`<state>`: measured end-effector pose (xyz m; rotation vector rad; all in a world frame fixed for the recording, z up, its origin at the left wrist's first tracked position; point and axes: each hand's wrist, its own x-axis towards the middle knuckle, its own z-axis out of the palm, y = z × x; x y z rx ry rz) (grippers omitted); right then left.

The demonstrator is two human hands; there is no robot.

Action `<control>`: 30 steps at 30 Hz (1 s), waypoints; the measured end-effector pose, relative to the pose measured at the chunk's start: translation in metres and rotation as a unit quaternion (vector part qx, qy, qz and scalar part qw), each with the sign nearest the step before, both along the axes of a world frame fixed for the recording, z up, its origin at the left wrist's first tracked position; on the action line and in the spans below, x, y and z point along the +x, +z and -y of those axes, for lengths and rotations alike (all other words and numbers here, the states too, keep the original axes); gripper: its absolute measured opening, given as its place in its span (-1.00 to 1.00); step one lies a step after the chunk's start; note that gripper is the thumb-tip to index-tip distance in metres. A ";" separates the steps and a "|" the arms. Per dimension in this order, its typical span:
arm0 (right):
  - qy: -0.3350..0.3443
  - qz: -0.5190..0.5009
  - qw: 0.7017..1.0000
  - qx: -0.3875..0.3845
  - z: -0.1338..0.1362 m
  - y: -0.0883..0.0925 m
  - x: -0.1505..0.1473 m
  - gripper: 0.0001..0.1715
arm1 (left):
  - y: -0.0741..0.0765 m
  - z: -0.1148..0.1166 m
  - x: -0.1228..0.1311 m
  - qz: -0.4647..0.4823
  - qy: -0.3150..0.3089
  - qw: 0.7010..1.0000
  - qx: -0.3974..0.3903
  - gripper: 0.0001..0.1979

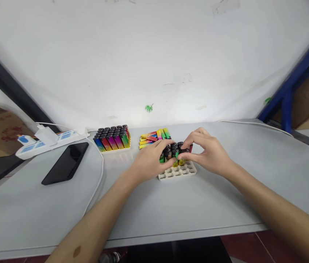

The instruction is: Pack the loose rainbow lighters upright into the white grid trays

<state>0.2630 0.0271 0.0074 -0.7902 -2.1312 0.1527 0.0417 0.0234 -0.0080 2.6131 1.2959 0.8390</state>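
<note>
A white tray with rows of slots lies in front of me. Its far rows hold upright lighters with black tops and shiny coloured bodies, while the near slots show bare. My left hand curls round the left side of these lighters, its thumb in front and its fingers over the tops. From the right, my right hand pinches a lighter at the near row between thumb and fingers. The fingers partly hide the lighters. Behind my left hand, loose lighters lie in a small pile.
A second tray packed with upright lighters stands to the left. Further left are a black phone, a white cable and a power strip with plugs. A white wall closes off the table's back.
</note>
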 end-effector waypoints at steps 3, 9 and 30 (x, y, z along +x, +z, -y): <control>0.010 0.013 1.000 0.007 -0.001 0.001 0.001 -0.79 | 0.000 0.000 0.000 0.001 0.000 1.000 0.000 -0.52; -0.021 0.020 0.997 0.066 -0.003 0.001 0.000 -0.83 | 0.001 0.003 0.002 0.015 -0.008 1.000 -0.015 -0.54; -0.132 0.146 0.976 -0.091 -0.055 -0.054 0.014 -0.55 | 0.009 0.016 0.011 0.065 -0.086 0.991 -0.079 -0.59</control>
